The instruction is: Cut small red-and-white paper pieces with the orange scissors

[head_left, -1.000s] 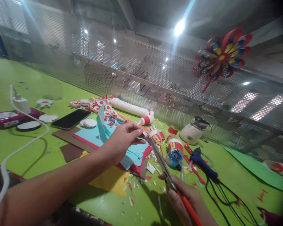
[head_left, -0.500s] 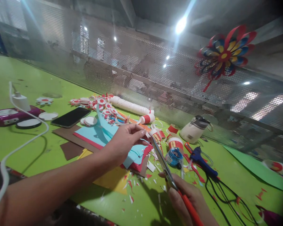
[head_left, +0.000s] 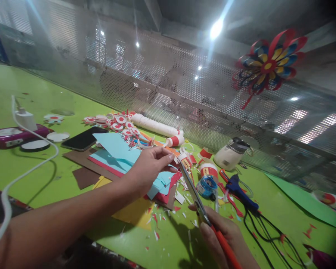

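My left hand (head_left: 152, 166) is pinched around a small pale piece of paper, mostly hidden by the fingertips. My right hand (head_left: 221, 231) grips scissors (head_left: 194, 192) with red-orange handles, their blades pointing up and left to my left fingertips. Beneath my left hand lie light blue paper sheets (head_left: 114, 144), one lifted at its left side, over red and brown sheets. A yellow sheet (head_left: 134, 213) pokes out below, with red and white paper scraps (head_left: 156, 235) scattered beside it. Cut red-and-white paper cups (head_left: 208, 170) stand beyond the scissors.
A blue glue gun (head_left: 242, 192) with a black cord lies right, near a blue tape roll (head_left: 207, 186) and a white jug (head_left: 231, 153). Left are a phone (head_left: 84, 138), a purple box (head_left: 5, 136) and a white cable (head_left: 54, 153). A paper flower (head_left: 268, 65) hangs above.
The raised part of the light blue paper has dropped over to the left, covering the small white discs beside the phone. Both hands and the scissors stay almost in place.
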Tool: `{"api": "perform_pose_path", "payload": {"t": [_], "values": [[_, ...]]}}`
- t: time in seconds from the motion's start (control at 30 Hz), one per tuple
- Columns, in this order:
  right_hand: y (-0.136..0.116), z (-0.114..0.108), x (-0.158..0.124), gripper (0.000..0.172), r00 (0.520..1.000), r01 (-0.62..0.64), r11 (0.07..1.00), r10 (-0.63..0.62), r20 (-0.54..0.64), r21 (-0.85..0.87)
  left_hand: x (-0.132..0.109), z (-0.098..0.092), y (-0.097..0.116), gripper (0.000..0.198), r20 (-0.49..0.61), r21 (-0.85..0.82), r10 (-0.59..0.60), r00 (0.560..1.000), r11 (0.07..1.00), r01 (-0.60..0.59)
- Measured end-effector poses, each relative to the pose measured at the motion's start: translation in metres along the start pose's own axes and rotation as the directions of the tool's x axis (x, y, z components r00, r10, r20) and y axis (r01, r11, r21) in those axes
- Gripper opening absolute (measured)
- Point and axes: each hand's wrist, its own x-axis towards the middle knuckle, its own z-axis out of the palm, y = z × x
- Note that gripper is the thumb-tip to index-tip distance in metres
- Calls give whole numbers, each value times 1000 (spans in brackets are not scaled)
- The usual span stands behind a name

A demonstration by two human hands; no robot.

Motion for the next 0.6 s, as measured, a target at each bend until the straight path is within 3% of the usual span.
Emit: {"api": "perform_pose_path", "payload": {"t": [0.6], "values": [[0, 0, 1, 43, 1000, -2, 1000, 3, 11, -23, 0, 1, -1, 11, -43, 66, 24, 999, 998, -21]]}}
